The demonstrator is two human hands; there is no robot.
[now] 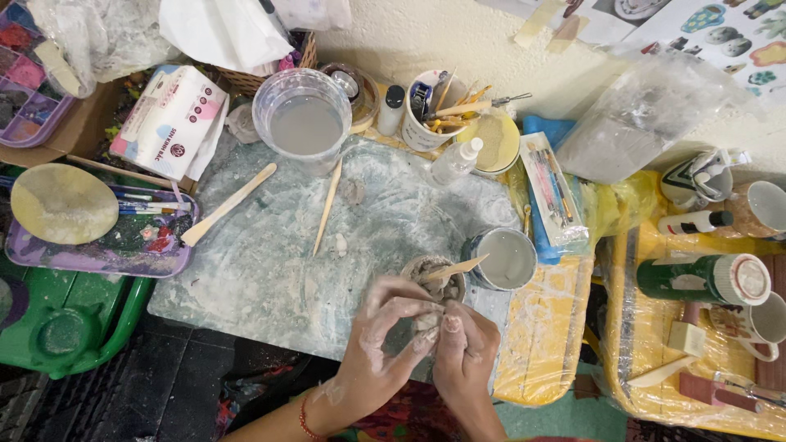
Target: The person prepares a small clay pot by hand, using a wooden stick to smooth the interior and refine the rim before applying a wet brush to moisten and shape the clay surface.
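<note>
My left hand (385, 340) and my right hand (465, 348) meet at the near edge of a clay-smeared work mat (278, 262). Both are coated in grey clay and pinch a small lump of clay (426, 322) between their fingertips. Just beyond the fingers stands a small clay-crusted bowl (432, 278) with a wooden stick (454, 268) lying across it. To its right sits a round cup of grey slip (503, 258).
A clear tub of cloudy water (303, 119), a flat wooden tool (228, 205) and a wooden skewer (328, 205) lie farther back on the mat. A mug of tools (434, 102), a spray bottle (455, 161), a tissue pack (168, 123), a purple tray (98, 237) and plastic-covered yellow tables (696, 327) surround it.
</note>
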